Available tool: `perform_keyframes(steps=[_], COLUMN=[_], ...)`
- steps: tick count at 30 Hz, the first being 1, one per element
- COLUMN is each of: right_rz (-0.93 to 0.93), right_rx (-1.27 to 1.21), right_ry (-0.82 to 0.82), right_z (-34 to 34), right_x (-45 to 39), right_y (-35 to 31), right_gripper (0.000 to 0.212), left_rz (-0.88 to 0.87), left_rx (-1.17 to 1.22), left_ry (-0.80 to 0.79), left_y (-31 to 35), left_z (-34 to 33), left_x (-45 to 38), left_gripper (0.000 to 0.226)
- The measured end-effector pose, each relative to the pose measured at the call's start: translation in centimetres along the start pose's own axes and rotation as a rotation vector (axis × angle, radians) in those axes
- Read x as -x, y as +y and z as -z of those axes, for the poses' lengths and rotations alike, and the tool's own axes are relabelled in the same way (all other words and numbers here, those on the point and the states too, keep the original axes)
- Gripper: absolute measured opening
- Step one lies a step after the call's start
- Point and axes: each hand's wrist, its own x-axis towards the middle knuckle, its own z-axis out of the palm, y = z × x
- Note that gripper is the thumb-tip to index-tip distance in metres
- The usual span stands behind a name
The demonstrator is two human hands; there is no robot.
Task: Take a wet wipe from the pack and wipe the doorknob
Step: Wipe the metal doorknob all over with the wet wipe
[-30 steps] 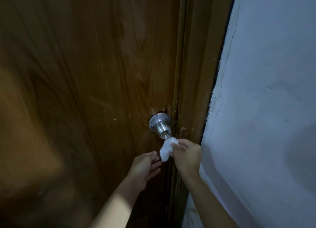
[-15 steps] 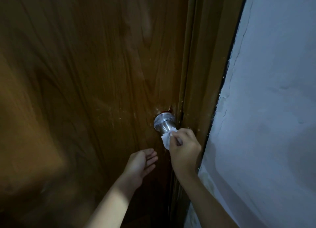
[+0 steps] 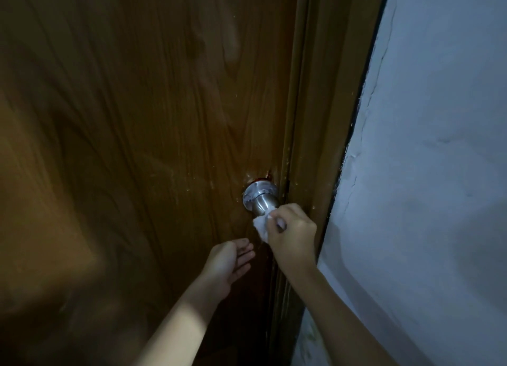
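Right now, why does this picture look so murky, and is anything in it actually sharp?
Head view: the light is dim, so the wooden door goes soft and smeared towards the left edge. Sharpest are the metal doorknob, which catches a small glint, the white wipe in the right hand, and the open left hand. The wide lens bends the door frame.

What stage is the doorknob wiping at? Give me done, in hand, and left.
Done: a wipe is out of the pack and bunched in the right hand; no pack is in view. In hand: that hand presses the wipe against the front end of the metal doorknob, while the left hand hangs open below, holding nothing. Left: the knob's neck and round base plate show bare and uncovered, so most of the wiping likely remains.
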Motion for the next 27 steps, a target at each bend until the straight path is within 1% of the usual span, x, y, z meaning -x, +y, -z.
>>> perform_keyframes(steps=[2,4,5,7,9,12,14,17,19,22,25,27], right_rz=[0.061,0.011,-0.023,-0.041,-0.032,-0.013,0.016,0.067,0.046,-0.126,-0.248,-0.284], right_rx=[0.013,0.065,0.071,0.027,-0.047,-0.161,-0.202,-0.25,-0.324,-0.501,-0.74,-0.843], right_ry=[-0.128,-0.284,-0.304,-0.181,-0.009,0.18,0.244,0.263,0.239,0.105,-0.061,-0.214], right_z=[-0.6,-0.8,-0.8,-0.7,-0.7,-0.6,-0.4,-0.2,-0.1,0.5,1.3,1.4], right_x=[0.5,1.3,1.8,2.5,2.6,1.8,1.3,1.1,1.2,1.3,1.0,0.8], right_y=[0.8,2.2,2.7,3.1,2.1,0.3,-0.4,-1.0,-1.3,-2.2,-3.1,-2.8], right_gripper=[0.008,0.007,0.008,0.011,0.021,0.025,0.024,0.021,0.02,0.013,0.019,0.029], left_rz=[-0.012,-0.028,-0.034,-0.047,-0.058,-0.117,-0.22,-0.461,-0.581,-0.695,-0.816,-0.856], left_rx=[-0.002,0.004,0.009,0.023,0.032,0.03,0.019,-0.013,-0.033,-0.123,-0.237,-0.235], left_ry=[-0.002,0.005,0.013,0.03,0.037,0.049,0.047,0.026,-0.009,-0.102,-0.178,-0.173], left_y=[0.2,0.4,0.4,0.5,0.7,1.1,1.5,2.0,2.1,2.1,2.1,2.2], left_z=[0.2,0.3,0.4,0.6,0.6,0.4,0.2,0.1,0.1,-0.2,-0.3,-0.1], left_x=[0.2,0.2,0.3,0.3,0.4,0.9,1.5,2.7,3.2,3.5,3.6,3.5], left_gripper=[0.012,0.014,0.014,0.013,0.014,0.016,0.015,0.015,0.016,0.02,0.027,0.031])
